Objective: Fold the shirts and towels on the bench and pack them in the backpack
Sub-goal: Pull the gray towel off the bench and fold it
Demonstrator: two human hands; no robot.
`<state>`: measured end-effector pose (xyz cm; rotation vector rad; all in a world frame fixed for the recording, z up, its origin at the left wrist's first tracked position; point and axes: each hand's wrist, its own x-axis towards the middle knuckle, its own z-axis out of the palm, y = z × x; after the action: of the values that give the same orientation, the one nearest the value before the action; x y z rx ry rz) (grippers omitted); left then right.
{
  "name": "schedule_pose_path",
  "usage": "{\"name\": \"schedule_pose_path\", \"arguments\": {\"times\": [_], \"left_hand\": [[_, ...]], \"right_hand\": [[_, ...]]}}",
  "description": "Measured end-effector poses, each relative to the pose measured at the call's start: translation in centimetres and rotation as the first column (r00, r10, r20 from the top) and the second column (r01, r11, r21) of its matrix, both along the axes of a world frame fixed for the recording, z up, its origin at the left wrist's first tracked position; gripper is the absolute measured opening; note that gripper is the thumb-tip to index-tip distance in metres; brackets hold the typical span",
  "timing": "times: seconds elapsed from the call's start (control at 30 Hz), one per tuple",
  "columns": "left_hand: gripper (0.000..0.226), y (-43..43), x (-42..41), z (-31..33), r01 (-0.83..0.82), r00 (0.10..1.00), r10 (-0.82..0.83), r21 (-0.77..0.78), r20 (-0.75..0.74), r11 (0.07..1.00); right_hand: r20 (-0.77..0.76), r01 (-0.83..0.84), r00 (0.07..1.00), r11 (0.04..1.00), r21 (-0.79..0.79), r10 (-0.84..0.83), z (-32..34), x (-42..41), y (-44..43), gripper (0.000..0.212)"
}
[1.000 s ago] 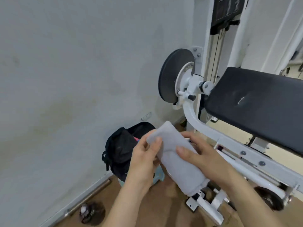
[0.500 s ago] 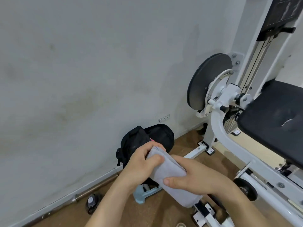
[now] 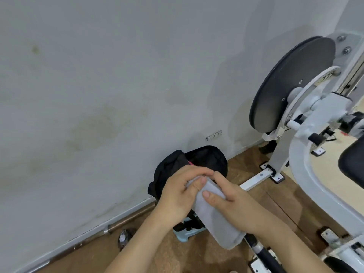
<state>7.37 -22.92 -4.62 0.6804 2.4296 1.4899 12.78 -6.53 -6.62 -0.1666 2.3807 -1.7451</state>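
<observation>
Both my hands hold a rolled grey towel [image 3: 218, 223] above the floor, just in front of an open black backpack [image 3: 206, 160]. My left hand [image 3: 177, 196] grips the towel's upper end, thumb on top. Around its middle my right hand [image 3: 230, 200] is wrapped, thumb pressed on the cloth. The backpack stands against the wall on a light blue stool [image 3: 187, 232], and something pink shows inside its mouth. Only a dark corner of the bench pad [image 3: 352, 164] shows at the right edge.
A white exercise machine frame [image 3: 307, 170] with a black disc [image 3: 291, 83] fills the right side. Its white foot bar [image 3: 256, 179] runs across the wooden floor behind my hands. A steel barbell [image 3: 122, 219] lies along the wall base, with a small dark bottle [image 3: 123, 238] beside it.
My view has swung left and down toward the backpack. Both hands have carried the rolled towel closer to the backpack's opening, and my fingers have closed in over its upper end.
</observation>
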Motion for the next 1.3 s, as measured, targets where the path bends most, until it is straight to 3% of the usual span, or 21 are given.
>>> {"name": "schedule_pose_path", "arguments": {"times": [0.1, 0.2, 0.33, 0.5, 0.6, 0.7, 0.8, 0.87, 0.93, 1.0, 1.1, 1.2, 1.3], "left_hand": [[0.029, -0.6, -2.7, -1.1, -0.001, 0.993, 0.004, -0.024, 0.115, 1.0], [0.027, -2.5, -6.4, -2.8, -0.071, 0.988, 0.093, -0.166, 0.124, 0.983], [0.029, -5.8, -12.5, -7.9, 0.016, 0.995, 0.033, -0.462, 0.098, 0.887], [0.036, -5.9, -19.1, -17.2, 0.259, 0.958, -0.273, -0.683, 0.09, 0.683], [0.045, -3.8, -21.9, -22.5, 0.37, 0.883, -0.459, -0.752, 0.101, 0.546], [0.047, -1.0, -24.1, -27.4, 0.421, 0.793, -0.601, -0.803, 0.101, 0.421], [0.032, 2.4, -25.2, -31.4, 0.372, 0.754, -0.657, -0.835, 0.017, 0.405], [0.039, 4.6, -25.6, -34.0, 0.341, 0.758, -0.652, -0.868, 0.027, 0.36], [0.05, 6.6, -26.1, -36.1, 0.371, 0.741, -0.656, -0.902, 0.144, 0.221], [0.041, 8.0, -27.1, -37.4, 0.435, 0.735, -0.626, -0.89, 0.26, 0.14], [0.011, 8.4, -29.3, -38.1, 0.475, 0.768, -0.592, -0.837, 0.245, 0.27], [0.025, 7.7, -31.0, -37.5, 0.495, 0.789, -0.559, -0.805, 0.257, 0.329], [0.029, 7.2, -31.6, -37.2, 0.541, 0.752, -0.594, -0.783, 0.286, 0.308]], "right_hand": [[0.069, 0.033, 0.997, 0.999, -0.016, -0.031, -1.8, -2.2, 0.5, 0.017], [0.19, 0.298, 0.942, 0.949, -0.106, -0.275, -4.6, -3.9, 1.5, 0.017], [0.377, 0.745, 0.646, 0.656, -0.122, -0.664, -9.2, -5.8, 3.0, 0.015], [0.454, 0.873, 0.455, 0.485, -0.057, -0.766, -15.0, -7.6, 2.2, 0.027], [0.504, 0.863, 0.468, 0.499, -0.083, -0.726, -18.9, -8.9, 1.8, 0.024], [0.533, 0.809, 0.529, 0.582, -0.082, -0.66, -23.8, -11.5, 1.9, 0.022], [0.526, 0.78, 0.552, 0.624, -0.051, -0.647, -29.2, -14.7, 2.1, 0.031], [0.524, 0.812, 0.524, 0.58, -0.069, -0.671, -32.2, -15.9, 2.1, 0.037], [0.545, 0.868, 0.463, 0.481, -0.121, -0.699, -34.2, -16.3, 2.1, 0.04], [0.569, 0.909, 0.406, 0.382, -0.17, -0.715, -35.5, -16.0, 2.4, 0.041], [0.621, 0.924, 0.378, 0.316, -0.213, -0.687, -36.6, -15.8, 3.2, 0.039], [0.659, 0.898, 0.437, 0.342, -0.278, -0.612, -37.2, -16.8, 3.4, 0.036], [0.694, 0.855, 0.509, 0.396, -0.337, -0.509, -37.6, -18.9, 2.8, 0.037]]}}
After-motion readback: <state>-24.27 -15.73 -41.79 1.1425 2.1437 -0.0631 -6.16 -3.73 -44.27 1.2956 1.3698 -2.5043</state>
